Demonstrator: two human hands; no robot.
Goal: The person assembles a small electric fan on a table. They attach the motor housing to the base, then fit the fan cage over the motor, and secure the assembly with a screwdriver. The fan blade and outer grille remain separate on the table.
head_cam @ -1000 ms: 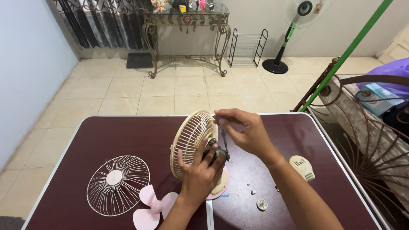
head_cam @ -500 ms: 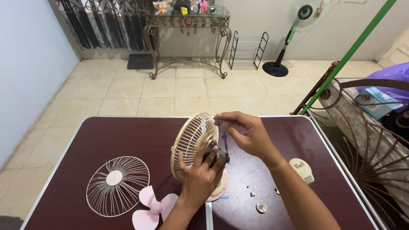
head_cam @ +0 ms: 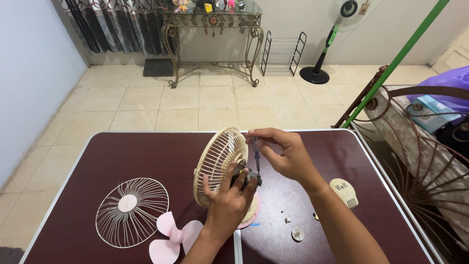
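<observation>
Now left hand (head_cam: 228,203) grips fan motor (head_cam: 243,177); right hand (head_cam: 285,154) pinches screwdriver (head_cam: 256,155)

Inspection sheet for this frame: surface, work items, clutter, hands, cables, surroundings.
Surface: dark red folding table with pale rim.
Work items: cream rear fan grille with dark motor, upright on a pink base; thin screwdriver pointing down at the motor.
Clutter: loose wire front grille, pink fan blade, cream vented cover, round cap, small screws.
Hands: left hand grips motor and grille; right hand pinches screwdriver.
Cables: nothing seen.
Surroundings: tiled floor, ornate metal console table, standing fan, green pole.
</observation>
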